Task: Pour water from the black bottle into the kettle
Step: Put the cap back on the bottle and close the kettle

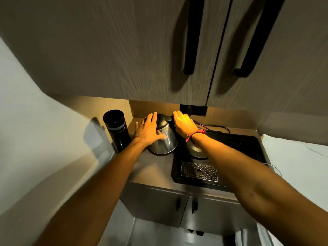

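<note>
A steel kettle [167, 142] with a black lid stands on the wooden counter [152, 172], left of the black tray. My left hand [148, 129] lies flat against the kettle's left side and lid, fingers spread. My right hand [183, 123] is closed around the kettle's black handle at its upper right. The black bottle [117, 129] stands upright with its cap on, at the counter's left edge beside the wall, a short way left of my left hand and touched by neither hand.
A black tray [243, 148] with a metal drip grille [199, 171] fills the counter's right half; the kettle's round base [197, 150] sits on it under my right wrist, cables behind. Overhead cabinet doors [124, 50] hang low above. A wall socket [193, 109] is behind the kettle.
</note>
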`<state>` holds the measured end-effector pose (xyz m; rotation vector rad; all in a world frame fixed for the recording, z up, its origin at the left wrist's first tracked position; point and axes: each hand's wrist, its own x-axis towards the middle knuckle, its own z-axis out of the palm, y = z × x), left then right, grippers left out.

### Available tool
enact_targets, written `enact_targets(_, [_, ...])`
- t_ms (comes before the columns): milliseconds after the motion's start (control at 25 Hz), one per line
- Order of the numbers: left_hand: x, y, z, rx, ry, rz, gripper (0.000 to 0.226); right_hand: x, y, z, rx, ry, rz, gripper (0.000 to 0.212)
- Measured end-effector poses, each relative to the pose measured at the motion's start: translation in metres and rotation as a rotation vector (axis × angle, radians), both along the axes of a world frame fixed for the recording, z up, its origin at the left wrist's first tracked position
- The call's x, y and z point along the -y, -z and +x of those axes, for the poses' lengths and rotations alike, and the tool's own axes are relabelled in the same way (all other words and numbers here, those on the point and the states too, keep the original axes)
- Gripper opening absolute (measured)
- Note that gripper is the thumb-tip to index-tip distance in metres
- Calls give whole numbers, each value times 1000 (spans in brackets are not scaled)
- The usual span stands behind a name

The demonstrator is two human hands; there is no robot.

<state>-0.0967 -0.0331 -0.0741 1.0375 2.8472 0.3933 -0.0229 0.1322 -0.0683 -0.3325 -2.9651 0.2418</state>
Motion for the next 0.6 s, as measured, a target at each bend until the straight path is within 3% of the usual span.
enact_targets(120, [-21,-19,7,-54,107,125,115,-24,-8,26,-69,67,-47,31])
enact_targets(280, [-57,-38,24,-69,203,156,117,-59,-25,55,-122,134,-33,37])
enact_targets(600, [-121,-32,73,-31,378,185,116,-115,-21,120,-60,313,-126,27])
